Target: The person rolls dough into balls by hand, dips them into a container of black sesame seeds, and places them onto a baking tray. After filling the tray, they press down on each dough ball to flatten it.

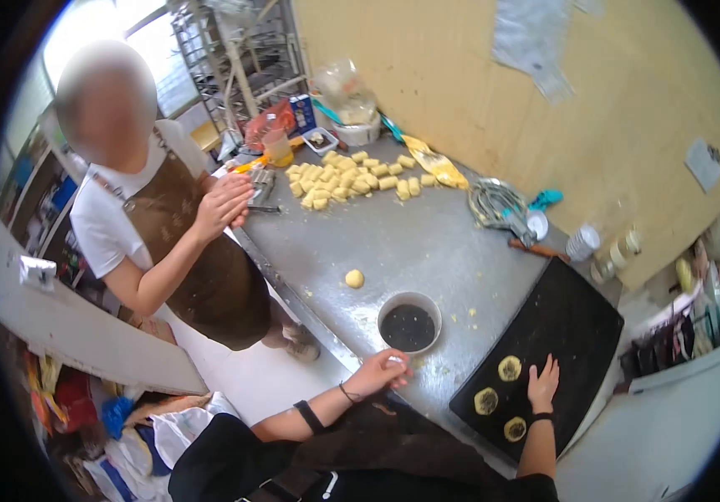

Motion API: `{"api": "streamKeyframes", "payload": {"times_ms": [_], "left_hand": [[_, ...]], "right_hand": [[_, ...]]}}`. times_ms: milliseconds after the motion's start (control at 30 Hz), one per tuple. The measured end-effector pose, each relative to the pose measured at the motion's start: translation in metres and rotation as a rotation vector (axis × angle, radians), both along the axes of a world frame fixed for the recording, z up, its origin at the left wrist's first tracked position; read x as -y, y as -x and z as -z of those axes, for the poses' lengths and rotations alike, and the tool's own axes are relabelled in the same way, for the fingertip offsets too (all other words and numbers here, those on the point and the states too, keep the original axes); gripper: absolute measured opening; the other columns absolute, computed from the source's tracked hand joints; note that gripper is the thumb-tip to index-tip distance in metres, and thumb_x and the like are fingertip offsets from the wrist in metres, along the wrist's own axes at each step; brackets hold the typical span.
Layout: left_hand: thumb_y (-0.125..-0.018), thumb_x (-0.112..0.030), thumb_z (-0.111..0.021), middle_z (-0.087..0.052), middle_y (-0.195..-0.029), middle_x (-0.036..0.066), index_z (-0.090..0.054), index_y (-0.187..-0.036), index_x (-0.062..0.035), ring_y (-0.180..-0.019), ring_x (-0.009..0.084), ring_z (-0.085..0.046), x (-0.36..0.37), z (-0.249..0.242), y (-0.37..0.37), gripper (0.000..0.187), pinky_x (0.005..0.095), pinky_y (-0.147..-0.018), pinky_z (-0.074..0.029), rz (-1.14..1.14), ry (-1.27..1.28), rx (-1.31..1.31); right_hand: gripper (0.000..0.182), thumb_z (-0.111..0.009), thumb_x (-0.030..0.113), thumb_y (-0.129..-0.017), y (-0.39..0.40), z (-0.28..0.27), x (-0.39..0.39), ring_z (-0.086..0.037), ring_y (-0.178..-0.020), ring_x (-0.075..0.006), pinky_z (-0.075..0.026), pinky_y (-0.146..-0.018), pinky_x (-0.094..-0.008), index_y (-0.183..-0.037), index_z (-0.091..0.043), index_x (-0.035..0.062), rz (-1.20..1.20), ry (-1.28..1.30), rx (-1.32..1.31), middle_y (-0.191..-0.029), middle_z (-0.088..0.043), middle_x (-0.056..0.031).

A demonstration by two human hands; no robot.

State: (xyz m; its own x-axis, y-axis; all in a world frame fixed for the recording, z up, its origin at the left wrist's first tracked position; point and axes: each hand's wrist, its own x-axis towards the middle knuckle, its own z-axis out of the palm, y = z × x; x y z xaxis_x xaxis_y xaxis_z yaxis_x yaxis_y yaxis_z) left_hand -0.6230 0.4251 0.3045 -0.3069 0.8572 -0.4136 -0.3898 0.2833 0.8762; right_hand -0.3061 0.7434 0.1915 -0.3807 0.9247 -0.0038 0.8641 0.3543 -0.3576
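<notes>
My left hand (379,373) is closed at the table's front edge, just below a round tin (383,335) of black seeds. Something small and pale shows at its fingertips, too small to name. My right hand (544,383) lies with outstretched fingers over a black baking tray (573,314). Beside it on the tray are three flat dough rounds with dark seeds on top: an upper round (509,368), a left round (485,402) and a lower round (515,429). One plain yellow dough ball (354,279) sits on the metal table behind the tin.
Many cut dough pieces (343,178) lie heaped at the back of the metal table (318,251). A co-worker (184,243) stands at the left, palms together. Along the wall are a whisk attachment (498,203), a yellow piping bag (435,163) and a white tub (358,130).
</notes>
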Motion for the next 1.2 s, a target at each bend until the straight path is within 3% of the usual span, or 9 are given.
{"api": "streamKeyframes", "payload": {"times_ms": [333, 467, 500, 600, 667, 733, 900, 1000, 1200], "left_hand": [[-0.095, -0.023, -0.054, -0.066, -0.100, 0.009, -0.049, -0.117, -0.0066, -0.079, 0.0109, -0.063, 0.015, 0.018, 0.001, 0.028, 0.0248, -0.070, -0.051, -0.049, -0.008, -0.025], [-0.095, -0.023, -0.053, -0.066, -0.100, 0.009, -0.051, -0.115, -0.0067, -0.079, 0.0107, -0.064, 0.013, 0.011, 0.011, 0.026, 0.0245, -0.069, -0.051, -0.056, -0.044, -0.049], [-0.095, -0.023, -0.054, -0.066, -0.097, 0.007, -0.051, -0.115, -0.0066, -0.077, 0.0105, -0.064, 0.013, 0.007, 0.014, 0.026, 0.0244, -0.066, -0.051, -0.066, -0.058, -0.061], [-0.093, -0.026, -0.057, -0.065, -0.091, 0.006, -0.053, -0.110, -0.0072, -0.072, 0.0094, -0.062, 0.017, 0.013, 0.031, 0.025, 0.0221, -0.063, -0.050, -0.111, -0.115, -0.092], [-0.093, -0.026, -0.057, -0.066, -0.091, 0.006, -0.053, -0.109, -0.0068, -0.071, 0.0091, -0.062, 0.018, 0.023, 0.042, 0.026, 0.0225, -0.061, -0.050, -0.160, -0.084, -0.060], [-0.093, -0.026, -0.057, -0.066, -0.091, 0.006, -0.053, -0.110, -0.0061, -0.069, 0.0093, -0.062, 0.020, 0.029, 0.057, 0.027, 0.0228, -0.060, -0.050, -0.160, -0.103, -0.034], [-0.094, -0.022, -0.053, -0.065, -0.096, 0.008, -0.053, -0.112, -0.0056, -0.076, 0.0111, -0.062, 0.025, 0.011, 0.082, 0.024, 0.0266, -0.067, -0.051, -0.194, 0.066, -0.033], [-0.090, -0.023, -0.060, -0.065, -0.090, 0.005, -0.054, -0.110, -0.0056, -0.076, 0.0116, -0.061, 0.026, 0.025, 0.112, 0.027, 0.0252, -0.068, -0.050, -0.248, 0.048, -0.131], [-0.075, -0.020, -0.070, -0.059, -0.110, 0.013, -0.052, -0.113, -0.0032, -0.107, 0.0295, -0.054, -0.005, 0.064, 0.195, 0.045, 0.0378, -0.092, -0.043, -0.353, 0.079, -1.268]], "right_hand": [[0.059, -0.045, 0.039, -0.093, 0.016, 0.002, 0.018, -0.022, -0.138, -0.0334, -0.018, -0.111, -0.0528, -0.142, -0.031, 0.0100, 0.020, -0.105, 0.139, -0.149, -0.027, -0.0166], [0.057, -0.055, 0.030, -0.087, -0.005, 0.009, -0.004, -0.030, -0.132, -0.0388, -0.023, -0.110, -0.0481, -0.136, -0.038, 0.0037, -0.045, -0.054, -0.064, -0.141, -0.034, -0.0238], [0.056, -0.062, 0.026, -0.082, -0.012, 0.014, -0.008, -0.035, -0.126, -0.0398, -0.027, -0.107, -0.0468, -0.129, -0.043, 0.0009, 0.026, -0.033, -0.153, -0.134, -0.040, -0.0255], [0.046, -0.076, 0.025, -0.072, -0.050, 0.036, -0.028, -0.053, -0.094, -0.0272, -0.045, -0.086, -0.0399, -0.102, -0.049, 0.0030, 0.176, 0.072, -0.251, -0.104, -0.052, -0.0157], [0.046, -0.078, 0.029, -0.069, -0.080, 0.061, -0.039, -0.053, -0.070, -0.0179, -0.047, -0.062, -0.0325, -0.094, -0.047, 0.0062, 0.148, 0.367, -0.502, -0.085, -0.052, -0.0077], [0.048, -0.080, 0.031, -0.068, -0.104, 0.079, -0.049, -0.048, -0.057, -0.0136, -0.041, -0.048, -0.0293, -0.095, -0.047, 0.0079, 0.196, 0.329, -0.170, -0.072, -0.049, -0.0020], [0.046, -0.078, 0.035, -0.069, -0.076, 0.025, -0.028, -0.044, -0.052, -0.0138, -0.036, -0.044, -0.0304, -0.090, -0.045, 0.0121, 0.332, 0.507, -0.024, -0.066, -0.046, -0.0003], [0.045, -0.078, 0.036, -0.070, -0.058, -0.006, -0.016, -0.044, -0.053, -0.0139, -0.036, -0.045, -0.0310, -0.088, -0.043, 0.0132, 0.359, 0.527, 0.083, -0.064, -0.044, 0.0003], [0.045, -0.079, 0.033, -0.070, -0.067, 0.006, -0.022, -0.044, -0.052, -0.0131, -0.037, -0.045, -0.0308, -0.090, -0.045, 0.0107, 0.280, 0.494, -0.013, -0.064, -0.045, 0.0004]]}}
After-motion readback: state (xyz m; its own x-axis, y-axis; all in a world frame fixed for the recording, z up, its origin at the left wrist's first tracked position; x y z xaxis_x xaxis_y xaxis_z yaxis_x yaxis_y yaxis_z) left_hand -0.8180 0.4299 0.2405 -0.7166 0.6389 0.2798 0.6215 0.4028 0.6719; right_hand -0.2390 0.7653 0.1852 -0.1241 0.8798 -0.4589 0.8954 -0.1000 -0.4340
